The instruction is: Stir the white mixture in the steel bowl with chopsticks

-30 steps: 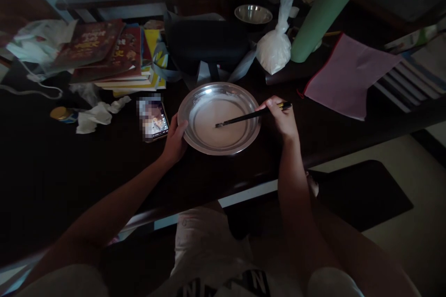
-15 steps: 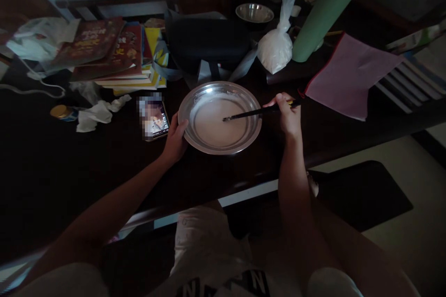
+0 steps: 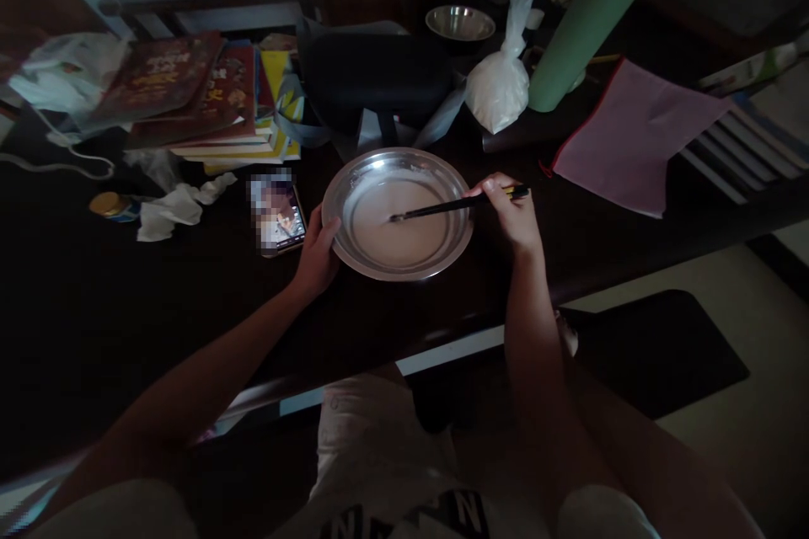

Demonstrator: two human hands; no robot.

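Note:
A shiny metal bowl (image 3: 399, 271) stands on the dark table with a pale, milky liquid (image 3: 410, 240) in it. My left hand (image 3: 318, 251) grips the bowl's left rim, thumb on top and fingers beneath. In my right hand (image 3: 513, 215) is a pair of dark chopsticks (image 3: 452, 205), pinched near their upper ends at the bowl's right side. Their tips dip into the liquid near the middle. Whitish residue clings to the bowl's inner far wall. Left of the bowl, close to my left hand, lies a lit phone (image 3: 278, 215).
Behind the bowl sit a black case (image 3: 379, 80), a tied bag of white powder (image 3: 498, 93) and a second metal bowl (image 3: 460, 24). A green cylinder (image 3: 587, 29) rises beside a pink pouch (image 3: 638, 135). Stacked books (image 3: 208, 101), crumpled tissue (image 3: 170, 215) and a small jar (image 3: 114, 206) occupy the left.
My right hand has shifted slightly left, and the chopstick tips have moved left through the liquid. My left hand keeps its hold on the bowl, which stays in place.

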